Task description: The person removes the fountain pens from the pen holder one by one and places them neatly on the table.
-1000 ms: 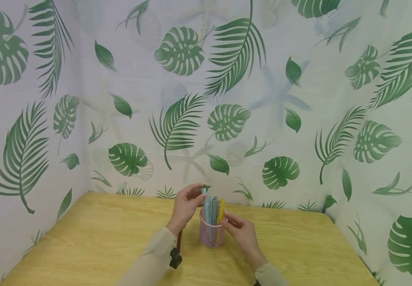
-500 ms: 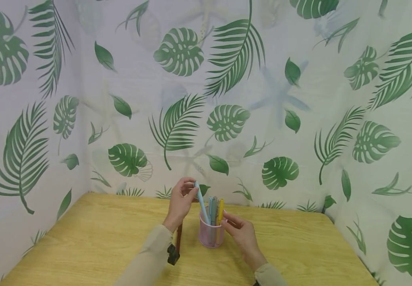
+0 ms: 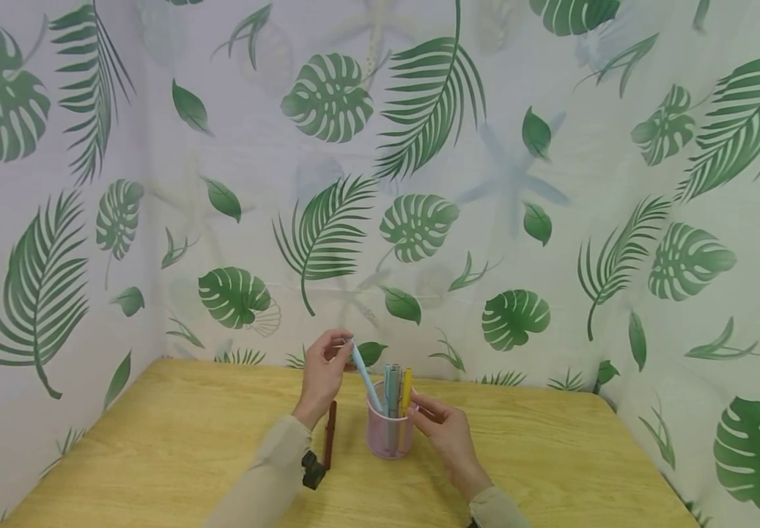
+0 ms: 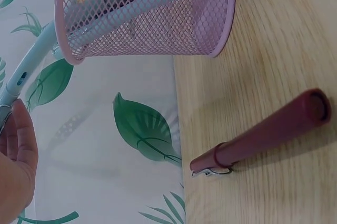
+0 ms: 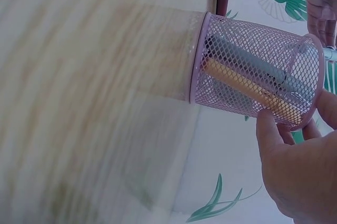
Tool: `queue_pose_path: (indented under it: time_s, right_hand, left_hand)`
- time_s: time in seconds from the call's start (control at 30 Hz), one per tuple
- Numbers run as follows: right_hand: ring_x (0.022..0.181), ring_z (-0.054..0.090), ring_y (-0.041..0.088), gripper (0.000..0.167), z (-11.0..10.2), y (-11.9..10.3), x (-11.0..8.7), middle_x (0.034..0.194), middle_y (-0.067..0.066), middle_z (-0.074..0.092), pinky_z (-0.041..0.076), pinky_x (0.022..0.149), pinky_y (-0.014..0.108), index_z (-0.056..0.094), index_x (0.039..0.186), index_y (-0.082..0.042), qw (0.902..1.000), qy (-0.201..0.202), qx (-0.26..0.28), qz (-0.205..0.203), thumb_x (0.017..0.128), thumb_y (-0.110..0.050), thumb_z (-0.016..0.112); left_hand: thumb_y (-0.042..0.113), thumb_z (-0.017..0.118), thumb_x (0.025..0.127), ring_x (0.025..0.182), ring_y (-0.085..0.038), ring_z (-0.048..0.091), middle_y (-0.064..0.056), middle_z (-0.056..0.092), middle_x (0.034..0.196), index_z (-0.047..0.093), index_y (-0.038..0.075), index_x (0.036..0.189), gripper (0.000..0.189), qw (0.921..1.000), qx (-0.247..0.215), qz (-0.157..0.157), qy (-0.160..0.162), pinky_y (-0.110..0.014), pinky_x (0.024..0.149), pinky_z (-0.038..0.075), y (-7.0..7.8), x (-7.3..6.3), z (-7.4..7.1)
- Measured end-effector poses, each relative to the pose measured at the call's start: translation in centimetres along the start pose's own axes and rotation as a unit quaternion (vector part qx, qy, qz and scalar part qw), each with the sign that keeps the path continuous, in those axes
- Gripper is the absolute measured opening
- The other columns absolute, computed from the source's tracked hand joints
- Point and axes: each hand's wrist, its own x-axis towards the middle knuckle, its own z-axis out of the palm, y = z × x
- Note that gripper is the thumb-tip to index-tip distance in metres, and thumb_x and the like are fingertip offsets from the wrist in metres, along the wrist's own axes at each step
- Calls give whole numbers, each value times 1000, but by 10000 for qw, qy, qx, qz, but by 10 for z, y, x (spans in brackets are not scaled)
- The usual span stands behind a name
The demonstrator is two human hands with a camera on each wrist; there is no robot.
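A pink mesh pen holder (image 3: 381,438) stands upright on the table. Several pens stick out of it, among them a yellow pen (image 3: 407,386) and a grey-green pen (image 3: 393,389). My left hand (image 3: 320,375) pinches the upper end of a light blue pen (image 3: 364,375), which leans left over the rim with its lower part inside the holder. My right hand (image 3: 448,438) holds the holder's right side near the rim; in the right wrist view the thumb (image 5: 267,129) presses the mesh while other fingers are partly hidden behind the rim.
On the wood-patterned table (image 3: 175,447) lies a dark red pen (image 4: 263,134) with a metal clip, left of the holder and close to my left wrist. Behind the table's far edge hangs a white leaf-patterned backdrop (image 3: 432,308).
My left hand has moved left, tilting the light blue pen from near upright to a clear lean. More of the dark red pen shows. My right hand and the holder have stayed put.
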Motion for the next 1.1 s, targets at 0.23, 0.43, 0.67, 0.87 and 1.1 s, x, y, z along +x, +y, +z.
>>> queue_pose_path:
  time_s: [0.23, 0.43, 0.67, 0.87, 1.1]
  right_hand:
    - [126, 55, 37, 38, 1, -1, 0, 137, 18, 57, 49, 101, 42, 63, 126, -1, 10000, -38, 21, -14, 92, -15, 69]
    - [127, 54, 38, 37, 1, -2, 1, 137, 18, 57, 49, 101, 43, 64, 126, -2, 10000, -1, -28, 32, 92, -15, 70]
    - [129, 52, 38, 37, 2, -3, 1, 139, 18, 56, 49, 101, 42, 64, 126, -2, 9999, 5, -44, 95, 92, -15, 69]
    - [129, 52, 39, 38, 0, -3, -1, 139, 20, 56, 49, 101, 42, 63, 127, -1, 10000, -52, -41, 19, 93, -15, 69]
    - [129, 52, 39, 38, -1, -2, 0, 139, 20, 55, 50, 100, 41, 63, 127, 0, 10000, -57, -18, 29, 93, -15, 68]
  left_hand:
    - [-1, 60, 95, 83, -16, 65, -21, 63, 110, 67, -5, 116, 22, 9996, 224, 57, 130, -39, 72, 60, 0, 1, -5]
    - [4, 59, 97, 77, -7, 64, -23, 63, 105, 67, -4, 118, 24, 9985, 275, 350, 309, -30, 68, 60, 6, 4, -9]
    - [7, 58, 99, 76, -10, 65, -26, 64, 105, 68, 1, 119, 24, 9981, 372, 313, 382, -34, 69, 60, 13, 4, -14]
    - [12, 60, 98, 81, -20, 68, -22, 66, 106, 67, 3, 122, 26, 9985, 437, 139, 297, -32, 71, 60, 10, 2, -20]
    - [2, 68, 90, 87, -20, 67, -24, 64, 108, 64, -2, 122, 32, 9990, 446, -101, 8, -39, 76, 60, 20, -1, -28]
